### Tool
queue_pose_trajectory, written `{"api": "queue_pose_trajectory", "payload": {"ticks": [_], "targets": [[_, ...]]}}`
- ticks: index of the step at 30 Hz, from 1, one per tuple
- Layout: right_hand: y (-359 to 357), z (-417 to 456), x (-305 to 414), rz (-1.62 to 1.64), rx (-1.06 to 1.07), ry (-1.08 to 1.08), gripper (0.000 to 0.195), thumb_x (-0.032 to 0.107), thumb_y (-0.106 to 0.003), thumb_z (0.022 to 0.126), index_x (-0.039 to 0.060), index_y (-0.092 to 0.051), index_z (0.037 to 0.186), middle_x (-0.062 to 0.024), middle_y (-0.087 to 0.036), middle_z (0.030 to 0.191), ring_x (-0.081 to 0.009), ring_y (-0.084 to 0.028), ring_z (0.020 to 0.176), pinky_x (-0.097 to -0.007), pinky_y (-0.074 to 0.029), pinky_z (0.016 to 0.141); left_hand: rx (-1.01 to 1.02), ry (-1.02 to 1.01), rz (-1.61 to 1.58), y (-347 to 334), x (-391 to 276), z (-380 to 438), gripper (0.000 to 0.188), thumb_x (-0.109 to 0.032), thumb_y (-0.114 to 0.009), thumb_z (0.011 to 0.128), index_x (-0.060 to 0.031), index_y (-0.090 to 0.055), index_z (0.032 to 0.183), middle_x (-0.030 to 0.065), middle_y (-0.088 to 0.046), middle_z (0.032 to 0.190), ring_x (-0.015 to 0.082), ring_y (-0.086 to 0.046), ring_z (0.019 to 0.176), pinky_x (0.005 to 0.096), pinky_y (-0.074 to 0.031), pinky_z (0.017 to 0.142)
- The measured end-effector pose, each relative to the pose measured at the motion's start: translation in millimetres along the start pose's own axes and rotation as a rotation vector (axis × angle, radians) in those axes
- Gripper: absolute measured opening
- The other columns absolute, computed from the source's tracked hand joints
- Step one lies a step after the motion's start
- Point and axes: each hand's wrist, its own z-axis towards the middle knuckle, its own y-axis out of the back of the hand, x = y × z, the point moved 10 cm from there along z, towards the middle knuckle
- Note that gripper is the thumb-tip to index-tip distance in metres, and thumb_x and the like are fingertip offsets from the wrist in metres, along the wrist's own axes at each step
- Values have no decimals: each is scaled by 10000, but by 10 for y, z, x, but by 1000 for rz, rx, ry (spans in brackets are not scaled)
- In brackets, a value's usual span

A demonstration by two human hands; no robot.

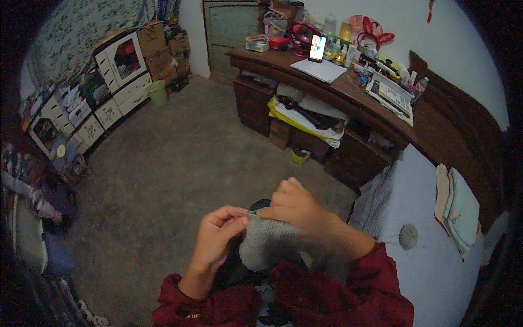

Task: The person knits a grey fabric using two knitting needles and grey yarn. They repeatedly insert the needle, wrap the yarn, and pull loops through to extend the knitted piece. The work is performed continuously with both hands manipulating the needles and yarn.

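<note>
A grey knitted piece [263,241] hangs below my two hands, above my lap. My left hand [218,233] pinches its upper left corner between thumb and fingers, where a thin needle [243,211] shows. Curled over the top edge, my right hand [292,206] grips the work close to the left fingertips. The stitches between the fingers are too small to make out, and part of the fabric is hidden behind my right hand and forearm. On the bed to my right lies a ball of grey yarn [408,236] with a loose strand beside it.
Ahead stands a dark wooden desk [261,61] crowded with bottles and boxes; a lit phone [317,48] is propped on papers. A small yellow pot [300,155] sits below. Folded cloths [461,208] lie on the bed [441,282]. White cabinets [122,61] and a bin [157,93] line the left.
</note>
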Motion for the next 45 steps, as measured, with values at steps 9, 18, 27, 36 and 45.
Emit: {"api": "queue_pose_trajectory", "payload": {"ticks": [9,18,27,36,45], "targets": [[53,-70,44,-81,-102,5,252,240,-531,728,134,-631,934,-3,-454,703,-199,-437,682,-344,-318,621,-55,-4,-134,87,-115,13,118,-66,-603,777,-17,-604,885,16,-608,769,43,-487,559,167,-380,492],[-65,-172,-106,-126,10,-87,266,248,-570,724,131,-644,952,-16,-468,665,-220,-440,637,-362,-323,614,28,-46,-109,42,-208,42,143,-77,-601,803,-14,-622,930,8,-614,831,33,-451,605,169,-348,532],[102,-98,-68,81,-182,-227,250,237,-614,697,81,-669,884,-21,-505,670,-200,-467,634,-342,-336,604,-7,-6,-120,148,-141,14,161,-80,-611,801,-18,-623,949,35,-637,858,48,-493,653,185,-384,569],[-145,64,-134,-89,199,-254,233,253,-605,709,108,-664,881,-16,-512,671,-209,-469,644,-341,-351,638,74,-59,76,28,-153,44,145,-86,-627,792,-16,-642,917,27,-630,826,52,-507,667,185,-390,583],[23,108,24,-335,-122,-130,301,250,-588,705,122,-634,973,-18,-527,757,-227,-476,709,-346,-361,647,-37,-48,-80,120,-68,26,137,-105,-624,822,11,-663,885,-6,-614,739,35,-500,636,172,-387,580]]}}
